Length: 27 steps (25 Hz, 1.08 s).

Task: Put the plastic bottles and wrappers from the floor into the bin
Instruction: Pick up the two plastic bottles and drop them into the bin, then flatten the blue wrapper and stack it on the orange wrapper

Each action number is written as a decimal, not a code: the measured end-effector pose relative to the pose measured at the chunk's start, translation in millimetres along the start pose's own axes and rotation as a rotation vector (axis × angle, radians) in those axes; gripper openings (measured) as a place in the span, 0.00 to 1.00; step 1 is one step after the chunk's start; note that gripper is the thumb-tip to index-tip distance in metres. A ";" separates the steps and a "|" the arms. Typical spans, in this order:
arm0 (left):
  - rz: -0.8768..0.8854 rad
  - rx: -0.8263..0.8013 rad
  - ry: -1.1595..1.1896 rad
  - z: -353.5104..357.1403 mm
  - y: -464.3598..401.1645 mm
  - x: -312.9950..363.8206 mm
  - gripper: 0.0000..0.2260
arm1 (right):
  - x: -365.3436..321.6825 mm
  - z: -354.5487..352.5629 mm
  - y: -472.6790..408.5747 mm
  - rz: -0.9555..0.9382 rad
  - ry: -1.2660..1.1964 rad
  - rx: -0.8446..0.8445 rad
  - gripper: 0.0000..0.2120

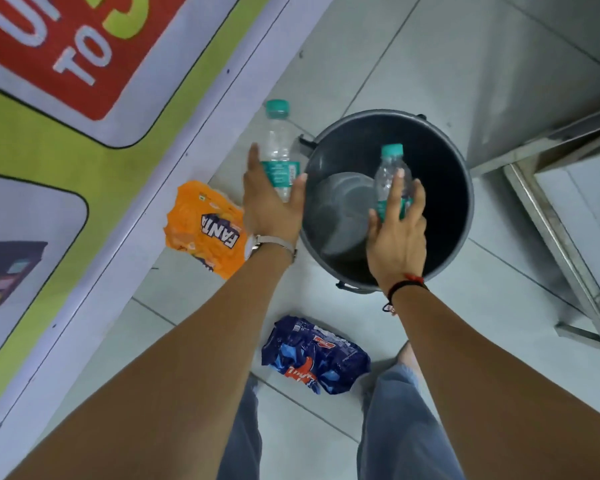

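Note:
A dark grey round bin (466, 216) stands on the tiled floor. My right hand (397, 233) is over its opening, shut on a clear plastic bottle (390, 171) with a teal cap. My left hand (272, 206) is open, fingers spread, just left of the bin. It hovers over the lower end of a second clear bottle (277, 143) that lies on the floor beside the bin. An orange Fanta wrapper (205, 226) lies left of my left wrist. Near my feet, a crumpled blue wrapper (312, 355) lies in front of the bin.
A printed green, red and white banner (84, 140) runs along the left. A steel table frame and leg (555, 230) stand to the right of the bin. A pale grey rounded shape (340, 216) shows inside the bin.

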<state>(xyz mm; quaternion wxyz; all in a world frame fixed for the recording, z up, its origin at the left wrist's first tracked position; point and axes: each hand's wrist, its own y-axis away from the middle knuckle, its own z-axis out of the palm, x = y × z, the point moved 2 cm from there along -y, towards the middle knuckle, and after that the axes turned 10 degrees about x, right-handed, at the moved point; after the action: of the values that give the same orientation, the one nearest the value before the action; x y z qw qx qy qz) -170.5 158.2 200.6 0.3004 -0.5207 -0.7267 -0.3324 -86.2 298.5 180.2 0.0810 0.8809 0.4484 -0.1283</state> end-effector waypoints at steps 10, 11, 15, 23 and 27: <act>0.217 -0.169 -0.355 81.6 31.1 2.7 0.30 | 38.2 23.6 14.4 0.087 -0.065 -0.033 0.31; 0.244 -0.153 -0.405 81.9 32.1 -0.3 0.29 | 37.3 23.9 18.2 0.053 -0.068 -0.034 0.30; 0.384 0.001 -0.441 63.6 33.9 -12.6 0.27 | 34.8 24.8 34.3 -0.009 -0.066 -0.045 0.25; 0.195 -0.080 -0.599 -2.4 82.8 -129.2 0.25 | 14.9 36.7 134.3 -0.521 -0.014 -0.036 0.35; 0.416 -0.396 -0.808 -9.3 117.0 -181.9 0.25 | 46.3 71.8 204.8 -0.520 0.131 -0.272 0.42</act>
<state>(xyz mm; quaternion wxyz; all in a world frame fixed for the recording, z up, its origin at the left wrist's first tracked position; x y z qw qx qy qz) -7.3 77.3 83.7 -0.0500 -0.7890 -0.5886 -0.1687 95.0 195.8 103.6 0.1336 0.7241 0.6762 -0.0265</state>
